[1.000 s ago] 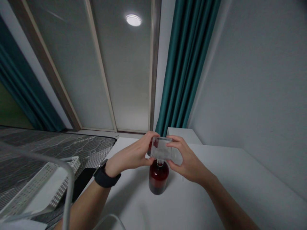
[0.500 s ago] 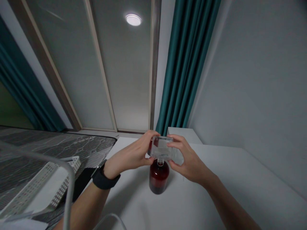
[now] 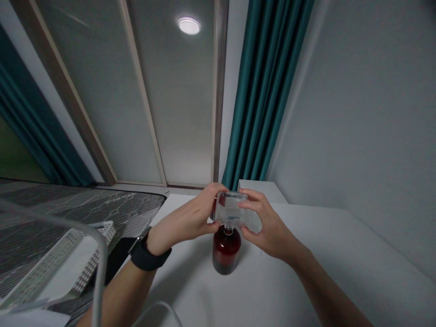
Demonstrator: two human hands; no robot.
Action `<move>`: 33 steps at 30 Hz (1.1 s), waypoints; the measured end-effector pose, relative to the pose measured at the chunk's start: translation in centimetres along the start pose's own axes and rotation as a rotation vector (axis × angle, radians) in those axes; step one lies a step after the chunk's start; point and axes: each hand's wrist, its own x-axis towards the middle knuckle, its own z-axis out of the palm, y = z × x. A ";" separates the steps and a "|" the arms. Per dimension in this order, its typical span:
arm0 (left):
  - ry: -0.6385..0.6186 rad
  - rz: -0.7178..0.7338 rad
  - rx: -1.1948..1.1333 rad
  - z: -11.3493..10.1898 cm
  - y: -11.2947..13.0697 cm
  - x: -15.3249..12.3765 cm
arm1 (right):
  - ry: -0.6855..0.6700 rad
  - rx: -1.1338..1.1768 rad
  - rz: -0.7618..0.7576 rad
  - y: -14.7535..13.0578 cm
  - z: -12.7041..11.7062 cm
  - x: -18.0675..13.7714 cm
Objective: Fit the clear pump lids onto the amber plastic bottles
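Note:
A clear glass bottle [image 3: 230, 209] is turned upside down, its narrow end at the mouth of a dark red glass bottle [image 3: 226, 254]. The red bottle stands upright on the white table [image 3: 265, 290]. My left hand [image 3: 200, 209], with a dark watch [image 3: 146, 254] on its wrist, grips the clear bottle's left side. On the other side, the fingers and thumb of my right hand [image 3: 264, 222] hold it too. Behind my left fingers part of another red vessel [image 3: 214, 210] shows; most of it is hidden. Whether the two openings touch, I cannot tell.
A white perforated basket [image 3: 57, 268] lies to the left, beside a black flat object [image 3: 119, 259]. Grey tubing [image 3: 100, 272] curves across the near left. A white box-like block [image 3: 264, 190] stands at the back, before a teal curtain [image 3: 269, 91]. A wall [image 3: 371, 118] bounds the right.
Both hands keep the clear bottle inverted over the red one. The clear bottle has shifted only very slightly to the right and up; the view has moved a little.

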 end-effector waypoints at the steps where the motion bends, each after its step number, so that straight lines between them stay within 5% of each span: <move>1: 0.000 0.001 0.006 0.0 0.0 0.0 | 0.002 -0.001 0.000 0.0 0.0 0.0; 33: 0.025 0.019 0.011 0.0 0.3 0.1 | 0.053 -0.055 -0.052 -0.2 -0.1 0.0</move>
